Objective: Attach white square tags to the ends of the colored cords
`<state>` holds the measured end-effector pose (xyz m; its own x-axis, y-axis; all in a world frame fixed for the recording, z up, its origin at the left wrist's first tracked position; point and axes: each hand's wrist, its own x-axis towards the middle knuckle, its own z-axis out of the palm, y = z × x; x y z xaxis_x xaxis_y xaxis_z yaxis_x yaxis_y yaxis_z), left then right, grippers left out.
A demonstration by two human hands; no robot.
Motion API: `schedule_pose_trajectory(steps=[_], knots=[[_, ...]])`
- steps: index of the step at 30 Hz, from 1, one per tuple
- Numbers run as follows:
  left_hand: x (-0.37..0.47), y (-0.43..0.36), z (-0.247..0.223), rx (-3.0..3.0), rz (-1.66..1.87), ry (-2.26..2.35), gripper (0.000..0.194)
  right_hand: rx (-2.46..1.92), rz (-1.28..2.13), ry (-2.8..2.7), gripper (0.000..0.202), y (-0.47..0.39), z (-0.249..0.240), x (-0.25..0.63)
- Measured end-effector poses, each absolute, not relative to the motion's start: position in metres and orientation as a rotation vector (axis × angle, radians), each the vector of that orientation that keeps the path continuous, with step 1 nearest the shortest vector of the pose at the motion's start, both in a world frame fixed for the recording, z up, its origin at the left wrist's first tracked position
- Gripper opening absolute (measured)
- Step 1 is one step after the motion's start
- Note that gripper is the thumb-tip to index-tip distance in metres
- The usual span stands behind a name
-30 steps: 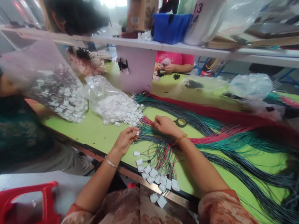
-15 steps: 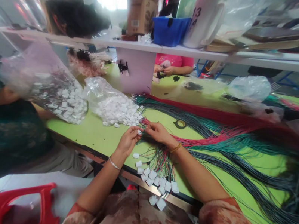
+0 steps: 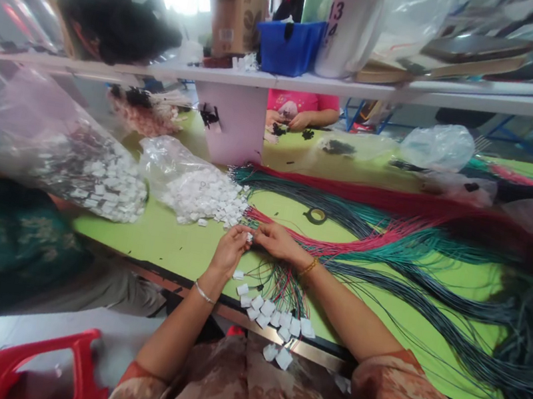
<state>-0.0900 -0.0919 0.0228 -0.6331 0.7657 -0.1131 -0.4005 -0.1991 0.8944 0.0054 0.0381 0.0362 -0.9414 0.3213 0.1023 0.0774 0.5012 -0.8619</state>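
My left hand (image 3: 230, 248) pinches a small white plastic connector (image 3: 249, 238) just above the green tabletop. Close against it, my right hand (image 3: 277, 240) has thumb and forefinger pressed together; whatever thin thing lies between them is too small to make out. Red wires (image 3: 301, 233) run from beside my fingers toward the right. Below my hands, several white connectors (image 3: 267, 308) on thin coloured wires lie at the table's front edge, a couple hanging over it. A clear bag of white connectors (image 3: 204, 193) spills open just beyond my left hand.
Another bag of connectors (image 3: 111, 185) lies at left, beside a person in a dark green top (image 3: 2, 238). Black wire bundles (image 3: 438, 297) and a tape roll (image 3: 315, 216) lie at right. A shelf (image 3: 285, 83) crosses behind; a person in pink (image 3: 301, 105) works beyond. A red stool (image 3: 83, 366) stands below left.
The view has shifted slightly, so the surroundings appear further left. My right fingertips have come in closer to the connector in my left hand.
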Motion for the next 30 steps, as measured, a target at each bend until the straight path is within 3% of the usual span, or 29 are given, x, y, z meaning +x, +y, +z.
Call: schedule_pose_trajectory(steps=[9,15,22,30], knots=[[-0.083,-0.082,0.019,0.403,1.939,1.365,0.022,-0.359,1.019,-2.599,0.018,0.028,0.045,0.020],[-0.084,-0.079,0.021,0.370,1.952,1.379,0.022,-0.370,0.976,-2.674,0.029,0.054,0.051,0.004],[-0.092,-0.076,0.014,0.327,1.956,1.329,0.020,-0.916,0.736,-2.795,0.018,0.094,0.044,-0.033],[-0.092,-0.075,0.014,0.360,1.932,1.296,0.022,-0.730,0.641,-2.833,0.025,0.099,0.035,-0.032]])
